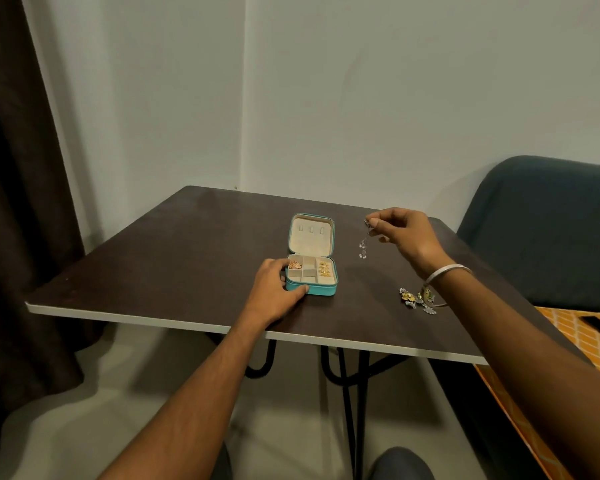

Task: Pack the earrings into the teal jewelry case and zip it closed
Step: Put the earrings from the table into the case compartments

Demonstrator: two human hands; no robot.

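Note:
The teal jewelry case (326,289) lies open on the dark table (187,258), its lid (311,234) laid back and its cream compartments showing. Pink-gold earrings (294,264) fill the left rear compartment and gold earrings (324,268) lie in the right one. My left hand (274,289) grips the case's left front corner. To the right of the case, my right hand (404,233) pinches a long silver dangling earring (363,244) above the table. Several silver and gold earrings (414,299) lie on the table under my right wrist.
The table's front edge (291,336) runs white just behind my forearms. A dark blue chair back (541,230) stands at the right, above an orange patterned cloth (579,337). A dark curtain (14,202) hangs at the left.

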